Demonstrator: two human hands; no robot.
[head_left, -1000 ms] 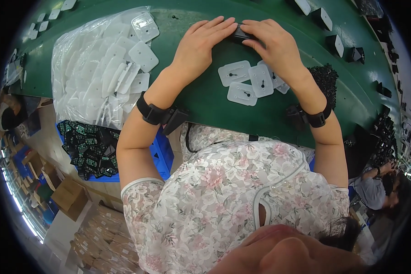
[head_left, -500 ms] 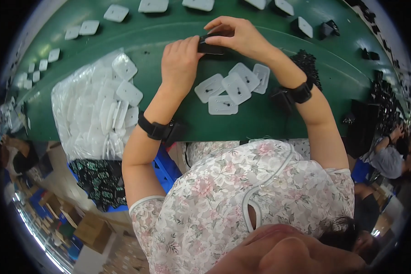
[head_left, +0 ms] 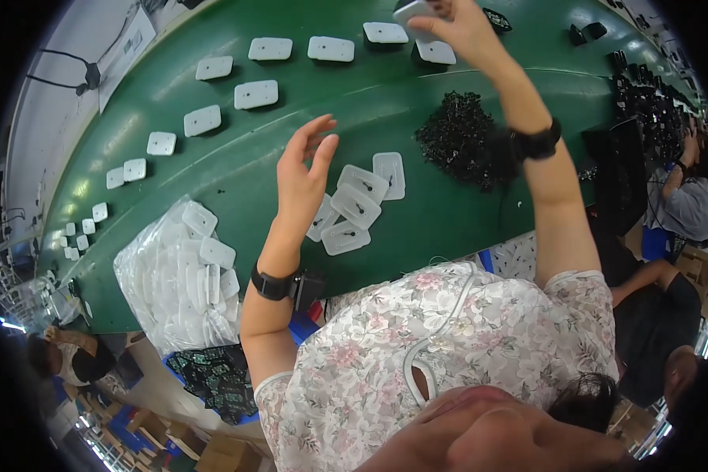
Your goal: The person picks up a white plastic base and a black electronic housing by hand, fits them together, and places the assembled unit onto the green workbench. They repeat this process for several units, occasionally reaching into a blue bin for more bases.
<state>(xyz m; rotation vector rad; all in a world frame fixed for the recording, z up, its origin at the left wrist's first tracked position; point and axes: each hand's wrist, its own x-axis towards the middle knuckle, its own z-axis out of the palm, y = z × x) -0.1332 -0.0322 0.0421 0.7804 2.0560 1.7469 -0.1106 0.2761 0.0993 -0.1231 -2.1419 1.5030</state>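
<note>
At the far edge of the view, my right hand is closed on a white-topped box, part of which is cut off or hidden by the fingers. My left hand is raised over the green table with fingers apart and nothing in it. Just below and right of it lie several translucent white plates, overlapping, each with a small dark piece on it. White-topped black boxes stand near my right hand; another box stands directly below it.
More white-topped boxes curve along the green table to the far left. A clear bag of white plates lies at left, above dark green circuit boards. A heap of small black parts sits at right. Other people work at both sides.
My hands have parted. The right moved up and right with the box, which earlier showed dark between both hands; the left let go and dropped back nearer. The head view has also shifted.
</note>
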